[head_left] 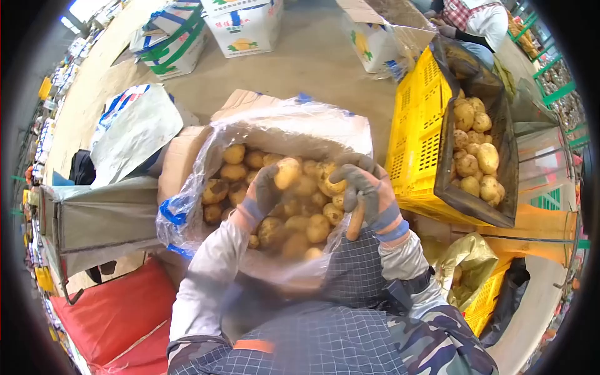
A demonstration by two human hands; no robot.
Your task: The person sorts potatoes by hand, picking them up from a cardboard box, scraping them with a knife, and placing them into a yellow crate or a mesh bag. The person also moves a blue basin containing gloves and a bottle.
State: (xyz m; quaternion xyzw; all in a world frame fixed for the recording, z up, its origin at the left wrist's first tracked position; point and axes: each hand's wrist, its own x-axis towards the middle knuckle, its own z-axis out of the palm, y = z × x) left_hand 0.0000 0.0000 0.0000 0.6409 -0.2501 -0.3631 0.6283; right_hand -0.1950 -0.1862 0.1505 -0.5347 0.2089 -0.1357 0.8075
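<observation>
My left hand (265,192), in a grey and orange work glove, is closed on a pale yellow potato (288,173) above an open carton. My right hand (367,190), gloved the same way, has its fingers curled around a tool with a brown wooden handle (355,220); the rest of that tool is hidden. Right by its fingertips is another potato (329,178). Below both hands, potatoes (272,231) fill the carton (340,128), some dark with soil. A clear plastic liner (215,140) is folded out over the carton's sides.
To the right, a tilted yellow crate (415,131) stands beside a dark bin (481,209) of potatoes. White printed cartons (240,31) stand ahead. A red cover (125,312) lies at lower left, a gold bag (465,265) at lower right. Another person (484,25) sits at upper right.
</observation>
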